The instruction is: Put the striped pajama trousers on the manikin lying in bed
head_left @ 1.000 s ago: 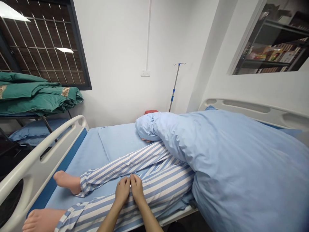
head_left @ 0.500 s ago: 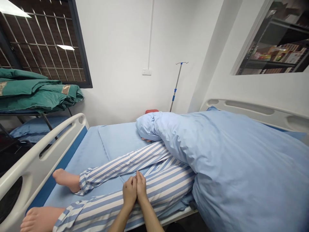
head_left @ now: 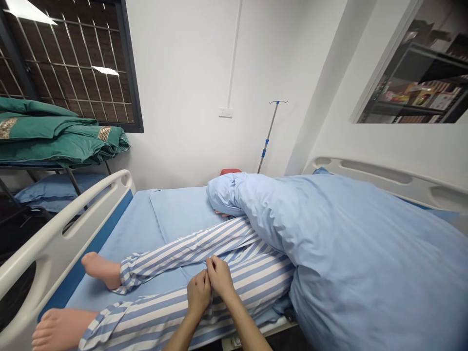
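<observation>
My left hand and my right hand are close together over the nearer leg, near its knee. The fingers of both are curled closed, and whatever lies inside them, if anything, is hidden. Under them are blue-and-white striped trousers on a figure that looks like a manikin, lying on the bed. Its bare feet point left, legs apart. A light blue quilt covers the figure from the thighs up, its edge folded back to the right of my hands.
Pale bed boards stand at the foot and head ends. A drip stand rises behind the bed, near a red object. Folded green bedding lies on a rack to the left, below a barred window.
My right hand has shifted slightly right and away from my left, so the hands are less pressed together. Both stay closed. The view has tilted up a little; the quilt and legs look unmoved.
</observation>
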Tool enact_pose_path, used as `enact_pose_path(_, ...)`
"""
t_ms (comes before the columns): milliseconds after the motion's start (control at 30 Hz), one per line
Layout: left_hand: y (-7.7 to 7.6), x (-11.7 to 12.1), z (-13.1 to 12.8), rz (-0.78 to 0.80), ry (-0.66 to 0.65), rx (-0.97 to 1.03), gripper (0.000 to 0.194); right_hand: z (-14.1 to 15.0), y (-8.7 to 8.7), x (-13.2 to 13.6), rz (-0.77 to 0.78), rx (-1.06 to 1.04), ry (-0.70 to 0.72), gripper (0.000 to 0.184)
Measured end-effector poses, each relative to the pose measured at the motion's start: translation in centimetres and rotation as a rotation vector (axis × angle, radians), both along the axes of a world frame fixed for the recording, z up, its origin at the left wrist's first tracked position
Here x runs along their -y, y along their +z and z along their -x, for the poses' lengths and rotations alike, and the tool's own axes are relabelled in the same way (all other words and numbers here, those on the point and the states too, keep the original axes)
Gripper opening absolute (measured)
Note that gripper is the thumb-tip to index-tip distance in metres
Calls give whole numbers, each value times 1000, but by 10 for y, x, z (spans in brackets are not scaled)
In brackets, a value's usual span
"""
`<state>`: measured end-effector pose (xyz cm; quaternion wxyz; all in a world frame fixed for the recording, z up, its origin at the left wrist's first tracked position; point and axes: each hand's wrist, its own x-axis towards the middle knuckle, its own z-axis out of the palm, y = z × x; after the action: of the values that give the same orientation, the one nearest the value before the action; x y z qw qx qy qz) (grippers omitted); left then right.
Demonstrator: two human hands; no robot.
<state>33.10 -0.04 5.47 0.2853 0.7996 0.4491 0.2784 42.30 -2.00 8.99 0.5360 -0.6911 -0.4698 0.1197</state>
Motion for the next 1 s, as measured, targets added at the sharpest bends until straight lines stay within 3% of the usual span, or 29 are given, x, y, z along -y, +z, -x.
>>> enact_pose_path(67, -3, 1, -1, -27, 8, -1, 41, -4, -2, 6, 26, 49, 21, 40)
enact_pose_path(300, -7, 3, -5, -73, 14, -46, 46, -4, -44, 12, 55, 88, -74, 38)
enact_pose_path(500, -9, 4, -7, -134, 12, -162, 39, -8, -45, 13, -15, -29, -31, 43)
enact_pose_path(600, -5, -2, -10, -85, 23, -184, 34, -10, -44, 14, -69, -112, -39, 42)
enact_pose_path(833, 23, -17, -37, 77, 8, 177, 39, -21, -41, 10, -173, -427, -29, 50)
enact_pose_path(900, 22, -14, -49, 129, 38, 310, 42, -26, -42, 9, -160, -547, -28, 52)
enact_pose_path(1000, 5, -3, -62, 139, 156, 355, 45, -30, -44, 8, -172, -589, -41, 52)
